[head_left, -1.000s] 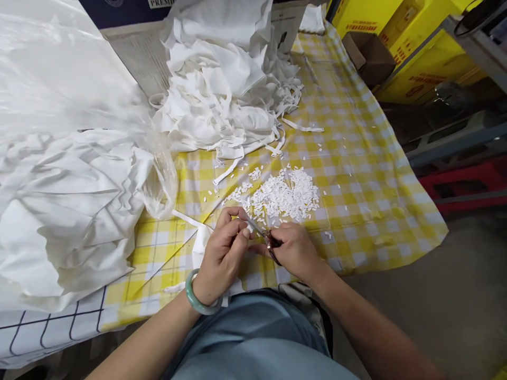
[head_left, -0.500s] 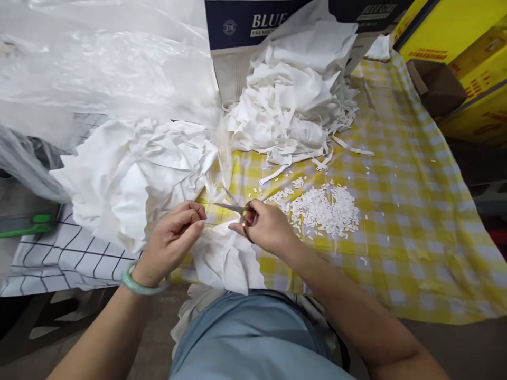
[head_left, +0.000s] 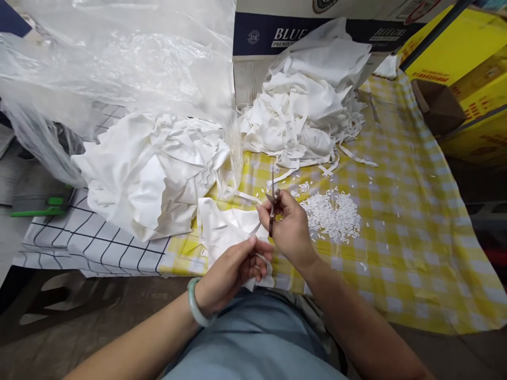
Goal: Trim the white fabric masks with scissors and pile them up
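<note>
My right hand is wrapped round a pair of scissors, whose blades point away from me. Its thumb side also touches the edge of a white cloth piece with a thin strap. Palm turned up, my left hand lies at the near right part of this cloth, its fingers curled and the thumb pressed on the fabric. A green bangle circles the left wrist. Just right of the scissors lies a heap of small white snippets.
A pile of white cloth pieces lies on the left, beneath clear plastic sheeting. Another pile with straps leans on a cardboard box. A yellow checked tablecloth covers the right side; a green-handled item sits far left.
My left hand has moved right and toward me, onto the cloth. The scissors have swung from pointing left to pointing away. The cloth piece is spread differently, and the camera view has shifted.
</note>
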Demonstrator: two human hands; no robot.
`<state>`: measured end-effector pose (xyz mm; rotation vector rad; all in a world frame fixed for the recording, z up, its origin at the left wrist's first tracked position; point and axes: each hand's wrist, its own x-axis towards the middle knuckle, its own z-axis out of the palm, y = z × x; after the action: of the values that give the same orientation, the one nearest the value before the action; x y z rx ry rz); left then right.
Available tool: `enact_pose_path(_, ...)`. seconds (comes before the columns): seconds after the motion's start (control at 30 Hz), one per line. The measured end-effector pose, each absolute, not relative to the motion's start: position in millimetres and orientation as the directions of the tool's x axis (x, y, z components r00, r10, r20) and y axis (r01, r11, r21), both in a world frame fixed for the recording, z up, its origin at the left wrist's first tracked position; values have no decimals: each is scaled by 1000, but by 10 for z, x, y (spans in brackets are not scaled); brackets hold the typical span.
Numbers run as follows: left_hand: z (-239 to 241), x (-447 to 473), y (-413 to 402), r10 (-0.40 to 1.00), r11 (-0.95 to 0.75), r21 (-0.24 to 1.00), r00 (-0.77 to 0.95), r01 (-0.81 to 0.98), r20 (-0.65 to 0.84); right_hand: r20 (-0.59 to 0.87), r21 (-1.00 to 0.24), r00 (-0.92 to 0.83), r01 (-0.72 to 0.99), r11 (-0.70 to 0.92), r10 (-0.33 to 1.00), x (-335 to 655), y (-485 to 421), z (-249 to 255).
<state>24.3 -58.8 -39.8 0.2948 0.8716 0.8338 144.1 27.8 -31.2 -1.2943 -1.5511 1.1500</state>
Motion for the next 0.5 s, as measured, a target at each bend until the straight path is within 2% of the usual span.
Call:
enact_pose_path(0.03,-418,283,-554,763,607,451,322,-654,-560,59,-963,-138,253,93,989,1425,188,-288)
enact_pose_path(0.1,-416,307,-479,774,504,321,253,-802,-581,94,-963,-118,239,120,989,1401,-30,-262)
enact_pose_path(0.17,-365,259,-429,767,432,294,177,-852,-616,107,-963,-178,225,147,978,1414,-239,-268)
enact_pose_path(0.23,-281,146,-426,796,375,390,77,-841,-600,133,-963,-264,192,188,955,1473,-353,-288)
enact_pose_path(0.3,-181,-9,-459,871,358,569,45,-741,-490,165,-968,-260,143,207,951,1556,-315,-290)
enact_pose_path(0.33,-125,-92,-480,903,373,658,91,-655,-421,185,-968,-233,121,218,955,1591,-241,-275)
enact_pose_path(0.4,-2,-246,-512,894,437,790,302,-431,-330,233,-962,-239,86,260,943,1619,-24,-200)
enact_pose_path(0.47,140,-364,-516,814,472,846,490,-247,-311,260,-947,-473,47,319,842,1574,220,-74)
enact_pose_path(0.5,217,-410,-509,749,493,855,579,-163,-322,248,-940,-618,32,339,746,1529,336,2)
